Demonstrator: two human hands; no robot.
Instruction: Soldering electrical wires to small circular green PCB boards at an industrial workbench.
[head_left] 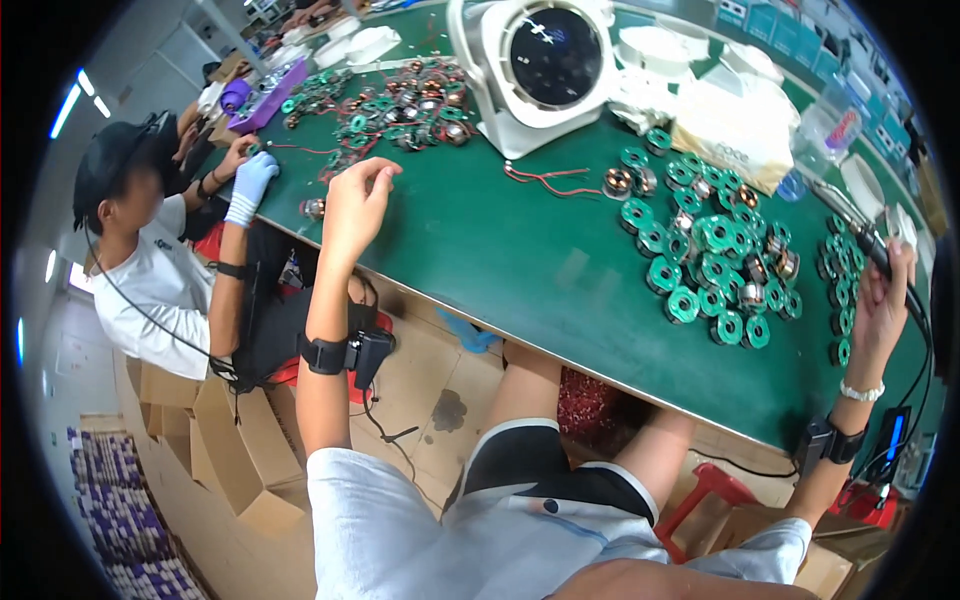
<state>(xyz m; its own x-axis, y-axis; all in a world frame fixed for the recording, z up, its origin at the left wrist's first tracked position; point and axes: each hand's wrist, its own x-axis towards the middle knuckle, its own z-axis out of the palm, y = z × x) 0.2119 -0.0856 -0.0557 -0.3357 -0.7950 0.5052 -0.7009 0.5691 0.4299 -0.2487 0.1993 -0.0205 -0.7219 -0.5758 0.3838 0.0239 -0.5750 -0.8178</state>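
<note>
My left hand point(358, 212) is raised over the table's front edge, its fingers loosely bent and nothing visible in them. Just beyond it lies a pile of copper-wound coils with red wires point(415, 105); a single coil point(313, 208) sits close to the wrist. At the far right, my right hand point(880, 290) is wrapped around the handle of a soldering iron point(862, 232), whose tip end points up and left. Between my hands, a heap of green ring-shaped coils point(718, 236) spreads over the green table point(480, 250). A column of similar coils point(840, 290) stands beside my right hand.
A white round fan point(555, 60) stands at the back middle, with loose red wires point(548, 182) before it. A plastic bag point(735, 130) and clear bottle point(832, 115) are back right. On the left sits a co-worker point(150, 250), one hand gloved, near a purple bin point(268, 95).
</note>
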